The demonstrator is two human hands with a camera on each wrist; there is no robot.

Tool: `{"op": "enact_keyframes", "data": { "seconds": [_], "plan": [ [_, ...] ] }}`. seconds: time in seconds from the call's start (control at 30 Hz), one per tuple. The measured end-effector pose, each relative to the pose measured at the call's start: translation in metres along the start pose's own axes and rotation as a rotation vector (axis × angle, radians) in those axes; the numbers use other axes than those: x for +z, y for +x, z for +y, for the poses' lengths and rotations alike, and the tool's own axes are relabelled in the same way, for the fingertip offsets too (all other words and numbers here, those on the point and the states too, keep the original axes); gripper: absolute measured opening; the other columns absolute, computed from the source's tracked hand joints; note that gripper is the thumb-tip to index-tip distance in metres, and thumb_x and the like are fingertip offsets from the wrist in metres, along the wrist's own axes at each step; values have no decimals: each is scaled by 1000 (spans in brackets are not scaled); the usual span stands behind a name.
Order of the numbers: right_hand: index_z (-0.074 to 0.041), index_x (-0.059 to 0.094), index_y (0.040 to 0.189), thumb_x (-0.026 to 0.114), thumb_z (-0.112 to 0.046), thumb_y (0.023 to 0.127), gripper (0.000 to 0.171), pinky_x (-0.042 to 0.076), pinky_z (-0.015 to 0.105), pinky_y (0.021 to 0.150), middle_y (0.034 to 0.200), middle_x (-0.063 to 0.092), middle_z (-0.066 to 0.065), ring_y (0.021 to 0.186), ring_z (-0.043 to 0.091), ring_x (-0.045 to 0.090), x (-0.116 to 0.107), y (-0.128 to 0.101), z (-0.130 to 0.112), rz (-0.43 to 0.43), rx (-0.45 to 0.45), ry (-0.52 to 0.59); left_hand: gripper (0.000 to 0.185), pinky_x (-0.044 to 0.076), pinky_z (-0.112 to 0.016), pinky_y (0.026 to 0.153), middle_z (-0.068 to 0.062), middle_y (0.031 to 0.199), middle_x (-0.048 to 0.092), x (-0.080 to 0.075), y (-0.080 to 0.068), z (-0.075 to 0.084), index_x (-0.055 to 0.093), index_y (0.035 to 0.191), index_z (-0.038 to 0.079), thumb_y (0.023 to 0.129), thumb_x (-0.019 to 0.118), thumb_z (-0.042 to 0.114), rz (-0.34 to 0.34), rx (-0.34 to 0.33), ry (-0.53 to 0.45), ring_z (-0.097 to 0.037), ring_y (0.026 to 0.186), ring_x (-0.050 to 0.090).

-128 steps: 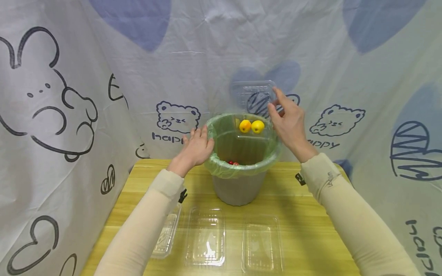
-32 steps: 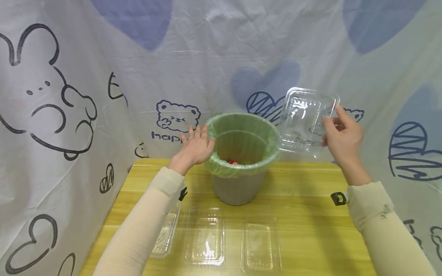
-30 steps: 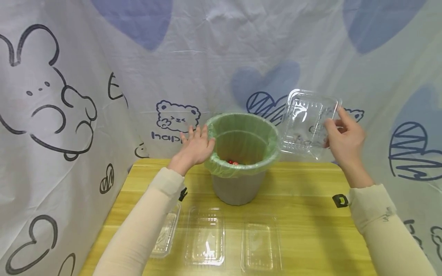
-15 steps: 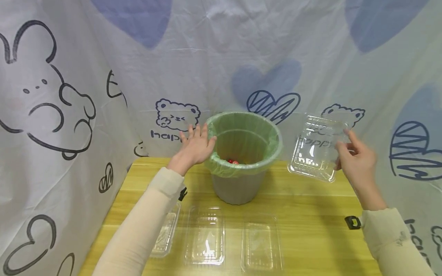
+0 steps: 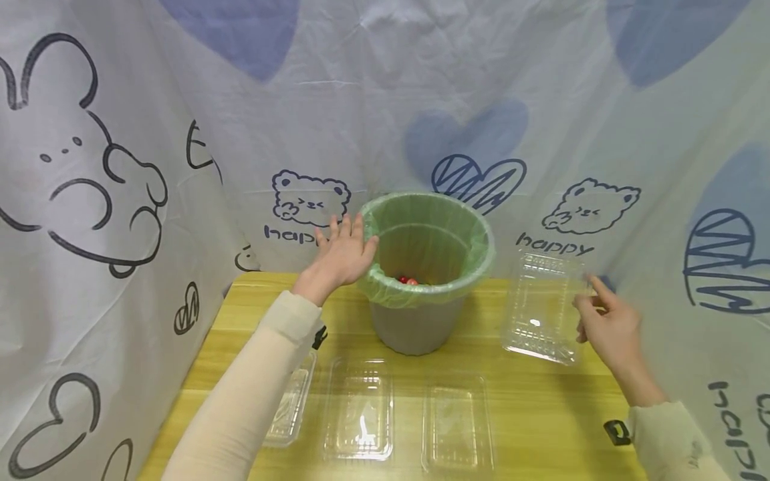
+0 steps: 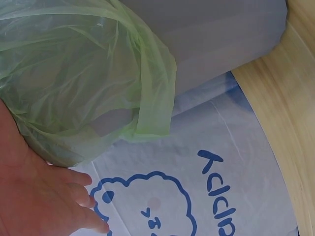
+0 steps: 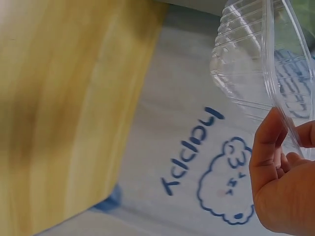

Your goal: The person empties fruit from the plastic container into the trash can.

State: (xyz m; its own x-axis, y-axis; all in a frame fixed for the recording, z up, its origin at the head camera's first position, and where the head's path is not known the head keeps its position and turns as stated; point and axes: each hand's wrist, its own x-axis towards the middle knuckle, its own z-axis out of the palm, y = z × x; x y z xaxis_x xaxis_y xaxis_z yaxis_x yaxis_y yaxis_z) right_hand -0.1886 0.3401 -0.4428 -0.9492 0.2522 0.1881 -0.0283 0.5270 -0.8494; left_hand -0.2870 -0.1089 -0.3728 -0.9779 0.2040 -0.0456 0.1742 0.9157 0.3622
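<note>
My right hand (image 5: 613,334) pinches the right edge of a clear plastic container (image 5: 541,307), just right of the bin. In the right wrist view, the thumb and fingers of the right hand (image 7: 283,177) grip the rim of this clear container (image 7: 246,59). Fingers outstretched, my left hand (image 5: 343,257) lies against the left rim of a grey bin (image 5: 415,327). A green plastic bag (image 5: 409,297) lines the bin and folds over its rim. Small red round things (image 5: 410,281) show inside; the rest of the bottom is hidden. In the left wrist view, the left hand (image 6: 44,196) touches the bag (image 6: 98,73).
Three more clear containers lie on the wooden table (image 5: 541,414): one at left (image 5: 291,407) partly behind my left sleeve, one in the middle (image 5: 359,411) and one to its right (image 5: 457,424). Printed cloth (image 5: 373,120) hangs around the back and sides.
Two yellow fruits showed at the tilted container over the bin earliest; now they are out of sight. My right hand has carried the container rightward, then down towards the table. My left hand stays put.
</note>
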Motion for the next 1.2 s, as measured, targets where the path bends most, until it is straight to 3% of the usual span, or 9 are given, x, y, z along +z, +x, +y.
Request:
{"op": "enact_keyframes", "data": {
  "seconds": [0.53,0.7,0.93,1.2],
  "plan": [
    [-12,45,160,55,-30,107,57,57,30,47,83,64,-32,48,12,59,8,-31,42,-71,71,-68,76,-11,-73,127,-26,175,-3,2,3,-2,0,169,6,112,20,52,-6,-5,4,-46,162,-13],
    [-13,46,160,57,-33,107,57,55,30,46,84,68,-23,48,15,60,11,-38,53,-100,92,-103,76,-11,-73,127,-26,175,-3,2,3,-2,0,169,5,112,17,53,-8,-4,9,-46,162,-13],
    [-11,46,160,55,-33,109,57,48,31,42,109,75,21,46,19,58,18,-49,66,-146,69,-151,76,-11,-73,127,-26,175,-3,2,2,-2,1,169,5,112,19,51,0,-2,3,-46,162,-13],
    [-1,48,156,57,-22,106,55,48,28,40,104,75,23,43,14,56,26,-59,84,-187,78,-163,75,-10,-73,127,-26,175,-3,2,2,-2,1,169,5,113,22,49,2,3,-16,-47,162,-13]
  ]
}}
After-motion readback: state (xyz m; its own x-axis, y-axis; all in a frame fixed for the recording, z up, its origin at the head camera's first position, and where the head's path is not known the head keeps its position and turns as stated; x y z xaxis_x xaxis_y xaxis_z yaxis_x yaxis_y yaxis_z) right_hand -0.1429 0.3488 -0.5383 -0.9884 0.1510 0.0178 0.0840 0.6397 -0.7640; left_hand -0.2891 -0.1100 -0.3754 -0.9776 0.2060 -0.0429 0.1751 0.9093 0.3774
